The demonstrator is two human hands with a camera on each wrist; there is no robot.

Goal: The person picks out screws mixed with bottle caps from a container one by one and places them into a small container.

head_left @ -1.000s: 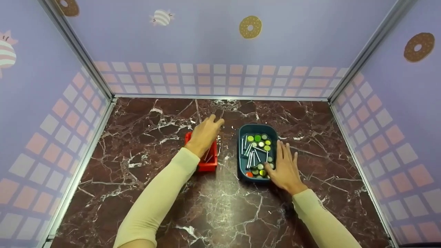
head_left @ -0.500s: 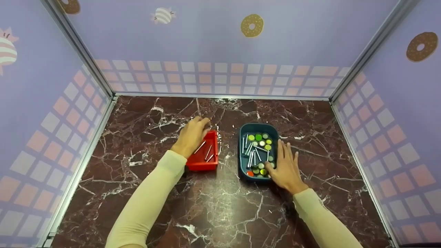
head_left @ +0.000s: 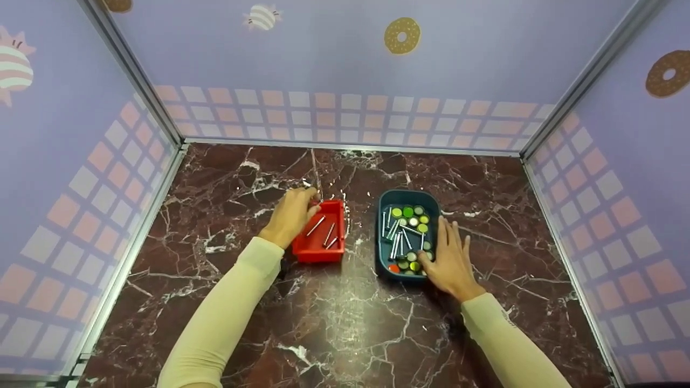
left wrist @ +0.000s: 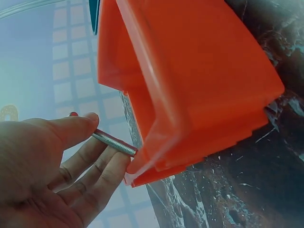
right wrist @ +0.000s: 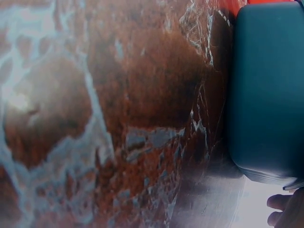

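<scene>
In the head view, my left hand (head_left: 291, 216) is at the left side of the red bin (head_left: 319, 256). The left wrist view shows thumb and fingers pinching a threaded metal bolt (left wrist: 115, 142), its lower end right at the bin's rim. Three similar bolts (head_left: 316, 226) lie inside the bin. To the right stands a dark teal tub (head_left: 409, 194) holding several silver bolts (head_left: 407, 240) and round discs (head_left: 408, 212) in green, yellow, white and orange. My right hand (head_left: 452, 264) rests along the tub's right rim with fingers extended, thumb reaching over the edge.
Both containers stand on a dark red marbled tabletop (head_left: 345, 323). Purple panels (head_left: 334, 54) with metal edging enclose the back and both sides. A strip of tabletop separates the bin from the tub.
My left hand has moved left, from over the red bin to its left side, uncovering the bolts inside. My right hand stays at the tub. The head view has shifted slightly.
</scene>
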